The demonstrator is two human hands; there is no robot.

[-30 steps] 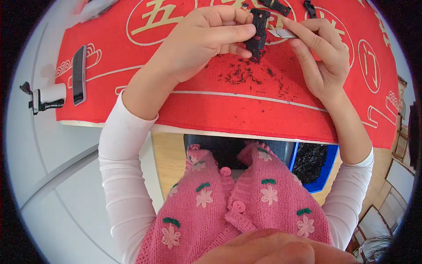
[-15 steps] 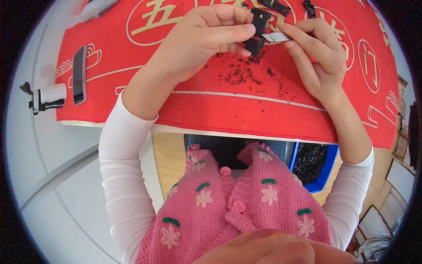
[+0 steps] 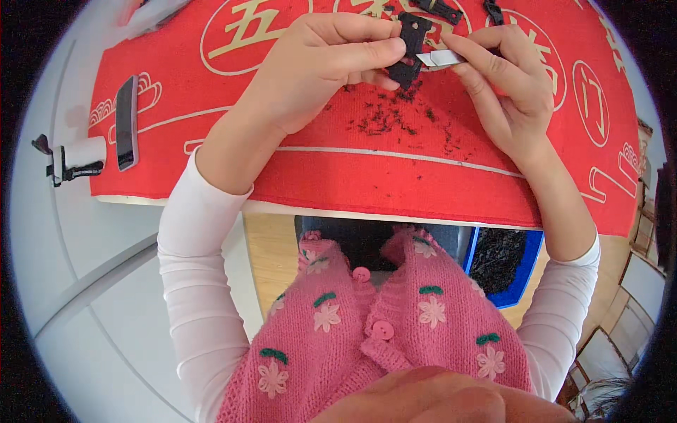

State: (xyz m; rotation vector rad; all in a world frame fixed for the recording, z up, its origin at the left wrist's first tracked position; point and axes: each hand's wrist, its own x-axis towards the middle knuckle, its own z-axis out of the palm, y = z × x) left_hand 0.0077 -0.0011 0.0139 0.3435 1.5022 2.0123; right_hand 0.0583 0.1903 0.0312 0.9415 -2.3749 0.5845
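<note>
Fingers [image 3: 381, 53], two sets, both narrowed: each is gripping one thing.

Far left: one white cylinder [image 3: 88, 149] with black straps [image 3: 83, 169], standing out just beside the table's edge. Next: one dark glossy slab [image 3: 127, 123] with a pale rim, lying near the left end of the red cloth [image 3: 338, 187] that is covering the table.

Centre: my left hand [image 3: 310, 67], which is pinching one flat black part [image 3: 416, 28] by its left side, thumb uppermost, and is holding it above the cloth. Below the part: black shavings [image 3: 384, 116], lying scattered.

At the part's right side: one pale blade [image 3: 438, 58], pointing left, its tip meeting the edge in view; whether it is biting in, I cannot tell. Beyond, at the upper edge: two further black pieces [image 3: 441, 8], lying apart.

Right: my right hand [image 3: 513, 92], which is holding the blade between thumb and forefinger. Below the table's front edge: one blue bin [image 3: 527, 276], holding black scraps [image 3: 497, 257].
</note>
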